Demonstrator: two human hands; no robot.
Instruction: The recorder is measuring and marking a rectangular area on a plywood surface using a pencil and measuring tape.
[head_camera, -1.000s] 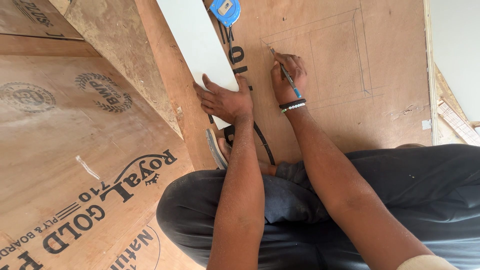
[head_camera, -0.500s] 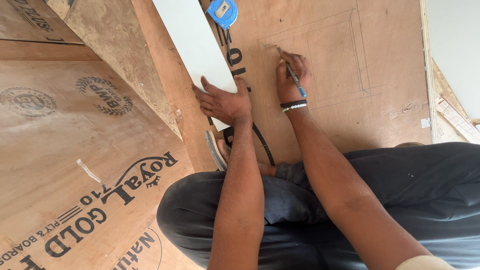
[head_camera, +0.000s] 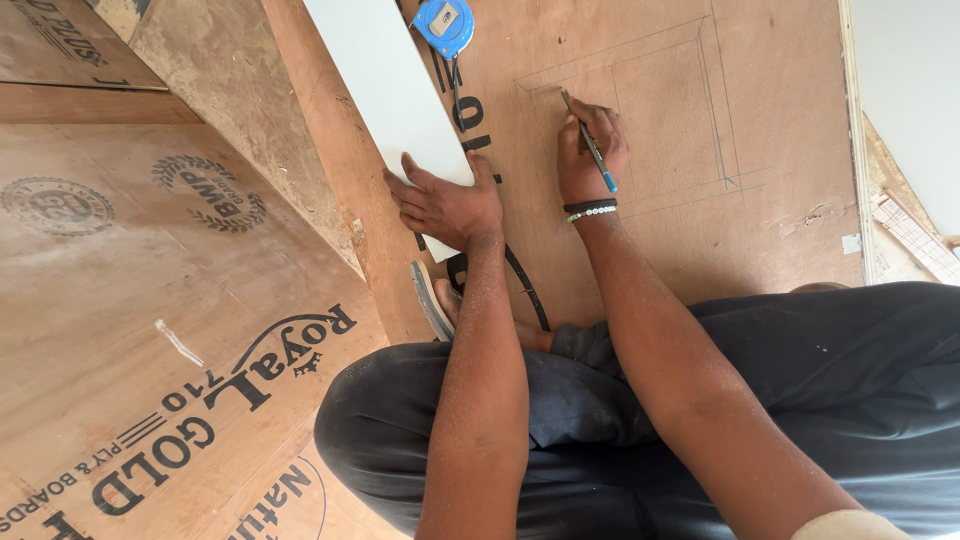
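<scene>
While dark-trousered legs fill near frame, sandalled foot (head_camera: 432, 300) pokes out, mostly hidden under knee. Left hand (head_camera: 447, 205) flat, fingers spread, gripping nothing, pressing white strip (head_camera: 390, 90) onto plywood sheet (head_camera: 780, 120). Right hand (head_camera: 590, 150) pinches pencil (head_camera: 590, 143): long axis slanted, tip toward far-left corner of drawn rectangles. Beyond, blue tape measure (head_camera: 444, 22), top cut off by frame.

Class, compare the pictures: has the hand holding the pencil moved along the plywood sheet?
Yes, slightly. The right hand with the blue-tipped pencil has shifted away from the person, along the drawn rectangle on the brown plywood sheet.
</scene>
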